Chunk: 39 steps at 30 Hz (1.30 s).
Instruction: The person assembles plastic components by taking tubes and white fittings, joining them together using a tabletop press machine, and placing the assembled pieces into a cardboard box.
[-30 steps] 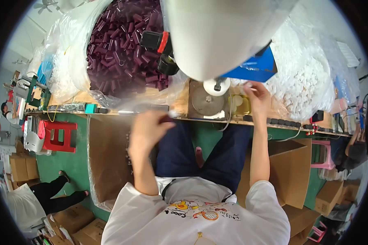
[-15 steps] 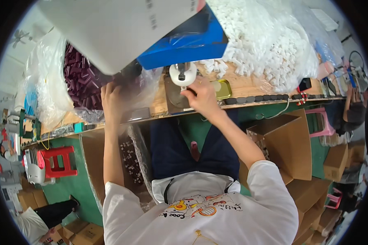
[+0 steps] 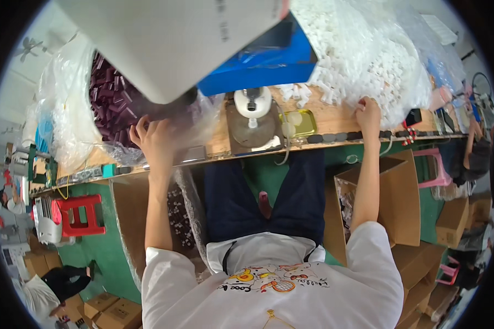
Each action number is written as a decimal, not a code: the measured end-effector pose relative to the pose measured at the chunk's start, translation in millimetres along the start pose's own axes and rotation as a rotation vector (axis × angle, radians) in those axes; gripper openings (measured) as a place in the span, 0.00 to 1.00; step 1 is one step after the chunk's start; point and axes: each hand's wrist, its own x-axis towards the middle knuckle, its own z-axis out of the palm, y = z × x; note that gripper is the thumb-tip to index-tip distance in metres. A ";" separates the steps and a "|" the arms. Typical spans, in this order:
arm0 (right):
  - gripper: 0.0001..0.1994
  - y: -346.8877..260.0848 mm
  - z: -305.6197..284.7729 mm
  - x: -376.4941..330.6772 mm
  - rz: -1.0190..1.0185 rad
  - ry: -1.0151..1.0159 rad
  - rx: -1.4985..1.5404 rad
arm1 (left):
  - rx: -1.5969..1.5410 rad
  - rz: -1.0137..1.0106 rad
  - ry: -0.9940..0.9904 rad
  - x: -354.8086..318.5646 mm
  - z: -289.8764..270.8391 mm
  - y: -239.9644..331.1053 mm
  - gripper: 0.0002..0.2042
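My left hand hovers at the near edge of a heap of dark purple plastic pieces, its fingers bent and apart with nothing visible in them. At the front of the white plastic pieces, my right hand has its fingertips drawn together; whatever they pinch is too small to make out. Between the hands stands a small bench machine with a round white head. A small white piece sits below that head, over the metal base.
A blue box and a blurred pale panel overhang the bench. A yellow-green tin lies right of the machine. Dark round pads line the bench edge. Open cartons flank my legs. A red stool stands left.
My right hand has left the machine and moved right to the white pieces. The left hand has shifted slightly nearer, its fingers spreading beside the purple pieces.
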 end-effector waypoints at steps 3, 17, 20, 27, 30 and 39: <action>0.02 -28.3 -20.5 -15.1 0.122 0.030 0.333 | -0.266 -0.185 -0.025 -2.8 -25.2 15.8 0.13; 0.04 -146.2 -65.3 -62.3 -0.018 0.228 0.763 | -1.847 -0.624 -0.101 -36.9 -14.1 107.5 0.21; 0.06 -148.7 -76.7 -67.6 -0.139 0.276 0.691 | -1.855 -0.701 -0.081 -40.7 -11.3 119.1 0.20; 0.08 -160.8 -41.9 -35.2 -0.518 -0.036 0.631 | -1.805 -0.730 -0.112 -44.3 -10.9 115.4 0.21; 0.11 -161.5 -34.6 -28.3 -0.634 -0.116 0.564 | -1.785 -0.749 -0.068 -47.2 -11.5 109.1 0.17; 0.14 -166.9 -24.9 -16.5 -0.575 -0.224 0.532 | -1.704 -0.790 -0.057 -45.9 -13.3 105.1 0.16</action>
